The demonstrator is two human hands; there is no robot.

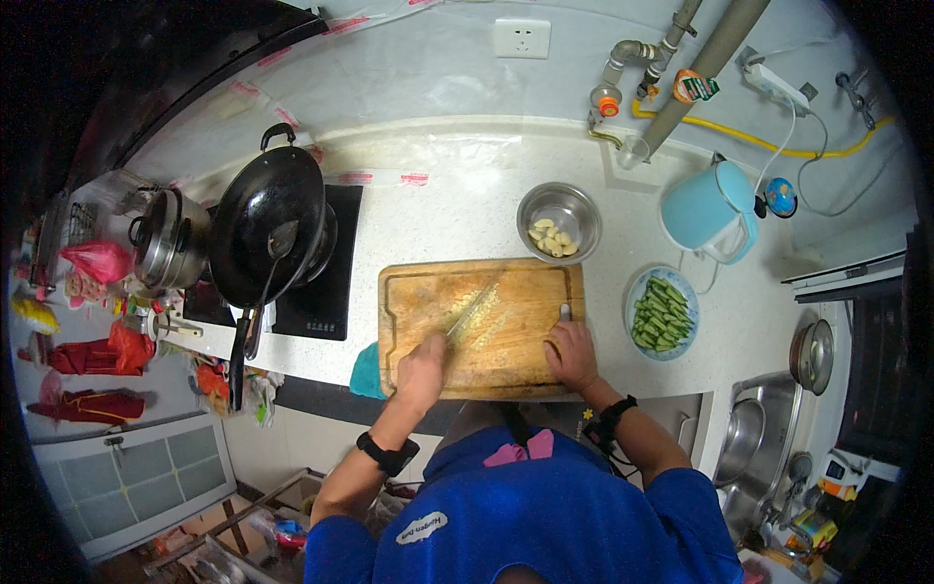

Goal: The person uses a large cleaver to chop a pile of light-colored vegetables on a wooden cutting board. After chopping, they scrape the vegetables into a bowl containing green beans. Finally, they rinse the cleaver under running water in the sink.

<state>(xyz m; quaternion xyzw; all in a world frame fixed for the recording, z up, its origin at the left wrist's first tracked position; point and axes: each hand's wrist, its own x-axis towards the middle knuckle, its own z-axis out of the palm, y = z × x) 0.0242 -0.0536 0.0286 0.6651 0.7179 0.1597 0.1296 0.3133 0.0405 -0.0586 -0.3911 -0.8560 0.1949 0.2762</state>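
Note:
My left hand (422, 372) grips a kitchen knife by its handle, which the fingers hide. The knife's blade (471, 309) slants up and to the right through pale minced garlic (487, 334) on a wooden cutting board (536, 292). Some blur shows around this hand. At the board's lower right, my right hand (573, 354) rests on the wood with thumb apart from bent fingers. A small grey oval slot (565, 312) in the board lies just beyond its fingertips. Behind the board's right corner, a steel bowl (576, 208) contains several peeled garlic cloves (553, 241).
To the right are a plate (636, 290) of cut green vegetable pieces (662, 312), a light-blue kettle (704, 208) and a sink (777, 416). Leftward, a black wok (248, 197) with a spatula (283, 239) sits on the cooktop (314, 310), beside a lidded pot (171, 237). A teal cloth (367, 372) sticks out under the board.

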